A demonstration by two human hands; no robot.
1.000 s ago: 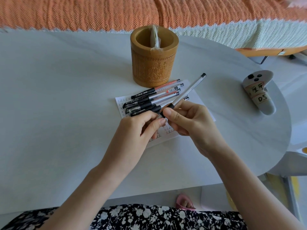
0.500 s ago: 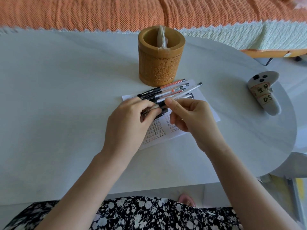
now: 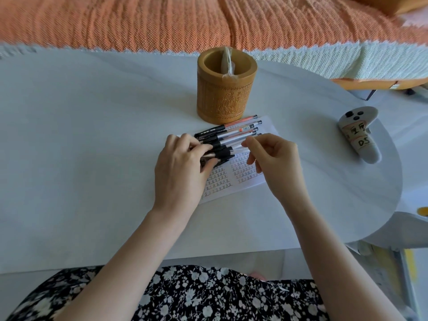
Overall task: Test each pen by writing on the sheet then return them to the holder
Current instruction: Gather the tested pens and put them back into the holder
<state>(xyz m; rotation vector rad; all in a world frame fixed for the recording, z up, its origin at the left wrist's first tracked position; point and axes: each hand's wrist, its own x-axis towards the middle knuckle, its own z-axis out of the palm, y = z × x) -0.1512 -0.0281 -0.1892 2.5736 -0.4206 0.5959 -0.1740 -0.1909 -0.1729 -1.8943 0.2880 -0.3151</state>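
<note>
The carved wooden holder stands upright toward the far side of the tabletop, with only a clear plastic packet propped inside it. Just in front of it lies the sheet, covered in rows of small written marks. A row of pens rests side by side across its far edge, black ends to the left and clear barrels to the right.

The tabletop is white with a rounded right end. A white controller with handwritten labels lies there, well apart from the sheet. An orange woven bed cover with a pale border fills the background, and a dark floral dress shows at the bottom.

One pen is held low over the sheet, beside the row, between both hands. The left hand has its grip closed, fingers curled round the black end. The right hand pinches the clear barrel between thumb and forefinger, its other fingers loosely bent.
</note>
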